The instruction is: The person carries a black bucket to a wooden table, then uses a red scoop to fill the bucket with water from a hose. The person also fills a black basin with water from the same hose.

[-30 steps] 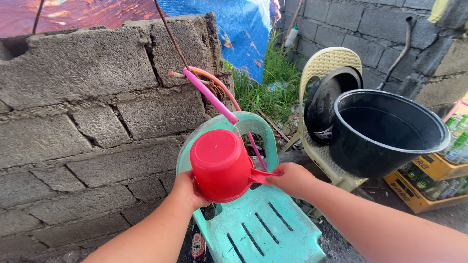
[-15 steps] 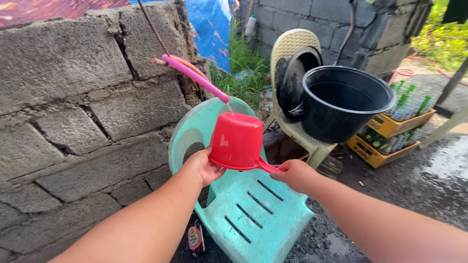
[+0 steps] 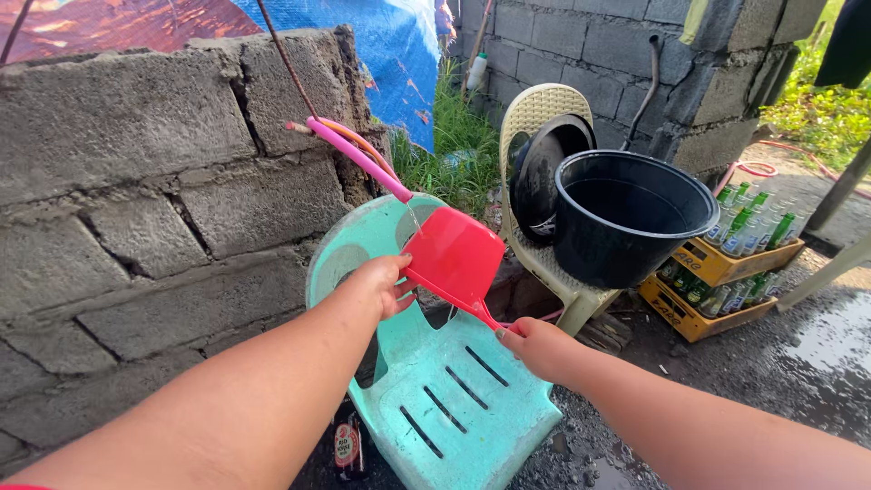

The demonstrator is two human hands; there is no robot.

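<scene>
Holding: your right hand [image 3: 535, 347] grips the dipper [image 3: 454, 259] by its handle, fingers closed on it.
Left hand [image 3: 386, 283]: it is open and flat on the dipper's left side, to prop it up.
Dipper: it is red, tipped on its side, above the green chair [image 3: 454, 408], just under the hose [image 3: 358, 159].
Water: a thin stream drops from the pink hose tip near the dipper's rim; I can't tell if it goes in.
Do it well: I think you should turn the open mouth up, right under the stream, so water stays in.
Grip: keep the handle tight; a full dipper will get heavy.
Watch out: the black tub [image 3: 626, 218] sits tipped on the far chair [image 3: 544, 118] to the right, so don't bump it.
Wall [image 3: 136, 181]: the block wall is close on the left, so keep your elbow off it.
</scene>
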